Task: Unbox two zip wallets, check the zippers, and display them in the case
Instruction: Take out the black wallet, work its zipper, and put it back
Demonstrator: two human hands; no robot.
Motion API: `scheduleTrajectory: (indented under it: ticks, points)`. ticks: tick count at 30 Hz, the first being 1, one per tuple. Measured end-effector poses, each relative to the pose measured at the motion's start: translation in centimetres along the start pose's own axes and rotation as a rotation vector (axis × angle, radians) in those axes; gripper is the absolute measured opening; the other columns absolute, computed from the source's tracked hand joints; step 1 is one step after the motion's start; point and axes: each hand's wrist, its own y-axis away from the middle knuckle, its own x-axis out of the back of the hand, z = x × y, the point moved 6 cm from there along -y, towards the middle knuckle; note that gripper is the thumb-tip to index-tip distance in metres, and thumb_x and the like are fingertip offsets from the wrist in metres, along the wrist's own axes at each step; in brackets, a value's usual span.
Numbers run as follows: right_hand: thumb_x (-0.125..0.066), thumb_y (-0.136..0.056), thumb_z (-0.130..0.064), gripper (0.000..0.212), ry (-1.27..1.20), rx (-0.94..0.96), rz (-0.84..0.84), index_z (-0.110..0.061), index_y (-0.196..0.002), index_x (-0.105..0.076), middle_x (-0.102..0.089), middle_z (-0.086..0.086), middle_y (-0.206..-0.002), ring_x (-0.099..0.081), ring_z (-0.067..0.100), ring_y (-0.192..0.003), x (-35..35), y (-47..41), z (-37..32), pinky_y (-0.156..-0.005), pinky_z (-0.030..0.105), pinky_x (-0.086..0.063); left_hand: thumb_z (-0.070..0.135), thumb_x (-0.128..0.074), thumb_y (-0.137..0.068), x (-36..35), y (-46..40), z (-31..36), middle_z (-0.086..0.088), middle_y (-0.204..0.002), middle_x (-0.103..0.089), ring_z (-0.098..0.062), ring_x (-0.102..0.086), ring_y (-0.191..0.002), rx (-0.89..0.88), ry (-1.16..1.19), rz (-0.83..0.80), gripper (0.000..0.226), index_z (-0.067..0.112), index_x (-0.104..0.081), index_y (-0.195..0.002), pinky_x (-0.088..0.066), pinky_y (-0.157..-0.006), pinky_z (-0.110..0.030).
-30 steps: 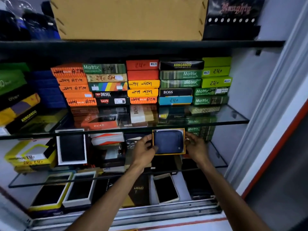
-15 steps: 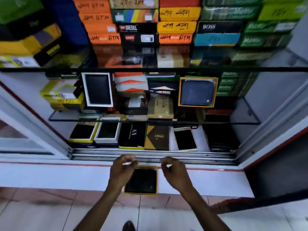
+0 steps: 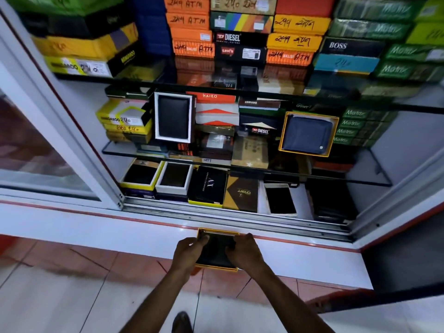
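Black zip wallet [image 3: 217, 253] sits in its yellow-rimmed box [image 3: 217, 268] on the white ledge [image 3: 120, 239]; left hand [image 3: 188, 252] and right hand [image 3: 243, 252] grip closed on its sides. Likely light, soft leather; hold by the edges.

single head-worn wide-angle view, looking forward and steeply down from above. display case [image 3: 240, 219] with its glass shelves fills the upper two thirds of the frame, edges bowed by the lens. floor tiles [image 3: 72, 296] across the bottom. both forearms enter from bottom centre, close to the camera. no second view.
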Motion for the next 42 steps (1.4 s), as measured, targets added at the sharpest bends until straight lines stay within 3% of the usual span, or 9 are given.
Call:
scheduleTrajectory:
  ticks: [5, 10, 13, 18, 24, 28, 34, 37, 42]
  points:
    - [-0.06, -0.091, -0.038, 0.052, -0.009, -0.04, -0.025, -0.014, -0.136, -0.05, -0.05, 0.016, -0.135, -0.049, 0.033, -0.128, -0.2, -0.1, -0.1, -0.099, 0.03, -0.048, 0.041, -0.064, -0.088, 0.0, 0.4, 0.8, -0.015, -0.118, -0.068, -0.03, -0.058, -0.105, 0.016, 0.03, 0.001, 0.026, 0.015, -0.063, -0.087, -0.051, -0.099, -0.05]
    - [-0.069, -0.083, -0.033, 0.063, -0.07, -0.124, -0.065, -0.007, -0.134, -0.043, -0.047, 0.019, -0.134, -0.051, 0.034, -0.124, -0.1, -0.8, 0.1, -0.09, 0.031, -0.051, 0.037, -0.064, -0.089, -0.2, 0.9, 0.8, -0.016, -0.124, -0.064, -0.034, -0.057, -0.114, 0.076, 0.148, 0.018, 0.033, 0.011, -0.061, -0.108, -0.05, -0.096, -0.047]
    - [-0.073, -0.08, -0.028, 0.072, -0.178, -0.186, -0.044, -0.007, -0.139, -0.037, -0.041, 0.021, -0.137, -0.05, 0.039, -0.126, 0.2, -1.1, 0.0, -0.099, 0.038, -0.052, 0.035, -0.064, -0.09, -0.4, 1.1, 0.6, -0.017, -0.123, -0.063, -0.035, -0.056, -0.113, 0.113, 0.228, 0.048, 0.035, 0.008, -0.059, -0.112, -0.05, -0.095, -0.048]
    - [-0.07, -0.08, -0.025, 0.059, -0.177, -0.166, 0.072, -0.01, -0.132, -0.046, -0.048, 0.016, -0.133, -0.048, 0.036, -0.127, 0.6, -1.4, -0.6, -0.103, 0.038, -0.049, 0.031, -0.062, -0.091, -1.2, 1.6, 0.9, -0.014, -0.111, -0.064, -0.03, -0.057, -0.098, 0.134, 0.407, 0.026, 0.035, 0.007, -0.06, -0.115, -0.051, -0.089, -0.043]
    - [-0.087, -0.068, -0.024, 0.066, -0.391, -0.136, 0.114, -0.009, -0.122, -0.052, -0.057, 0.008, -0.121, -0.056, 0.025, -0.117, 1.1, -1.8, 0.1, -0.088, 0.028, -0.051, 0.031, -0.059, -0.093, -1.5, 2.1, 1.5, -0.005, -0.089, -0.062, -0.021, -0.055, -0.079, 0.124, 0.437, 0.046, 0.023, 0.012, -0.059, -0.105, -0.049, -0.07, -0.035]
    - [-0.087, -0.067, -0.004, 0.049, -0.713, -0.092, 0.093, -0.005, -0.11, -0.064, -0.061, 0.004, -0.104, -0.06, 0.016, -0.094, 1.8, -1.9, 0.3, -0.061, 0.011, -0.048, 0.031, -0.06, -0.092, -1.2, 2.7, 2.1, -0.004, -0.08, -0.058, -0.023, -0.055, -0.074, 0.131, 0.393, 0.012, 0.018, 0.017, -0.057, -0.082, -0.048, -0.062, -0.032]
    - [-0.078, -0.079, 0.001, 0.037, -0.911, 0.063, 0.008, -0.024, -0.102, -0.064, -0.051, 0.0, -0.095, -0.056, 0.018, -0.095, 5.0, -0.1, 0.1, -0.079, 0.03, -0.054, 0.032, -0.067, -0.088, 0.0, 2.5, 5.4, -0.013, -0.111, -0.07, -0.032, -0.063, -0.107, -0.049, 0.169, -0.095, 0.038, 0.001, -0.066, -0.11, -0.051, -0.091, -0.043]
    - [-0.077, -0.083, -0.01, 0.033, -0.789, 0.231, 0.037, -0.031, -0.104, -0.061, -0.055, -0.002, -0.099, -0.061, 0.017, -0.094, 8.0, 1.8, -0.8, -0.077, 0.025, -0.055, 0.02, -0.07, -0.087, 0.6, 3.0, 8.8, -0.019, -0.104, -0.077, -0.036, -0.071, -0.103, -0.229, 0.083, -0.169, 0.023, 0.004, -0.075, -0.102, -0.057, -0.084, -0.039]
    - [-0.06, -0.096, -0.024, 0.034, -0.285, 0.715, 0.353, -0.025, -0.13, -0.059, -0.066, -0.01, -0.125, -0.06, 0.002, -0.118, 15.3, 5.4, -6.2, -0.098, 0.014, -0.047, 0.012, -0.072, -0.085, 0.8, 5.5, 14.2, -0.003, -0.087, -0.081, -0.01, -0.072, -0.077, -0.462, -0.193, -0.316, 0.009, 0.014, -0.076, -0.094, -0.053, -0.059, -0.016]
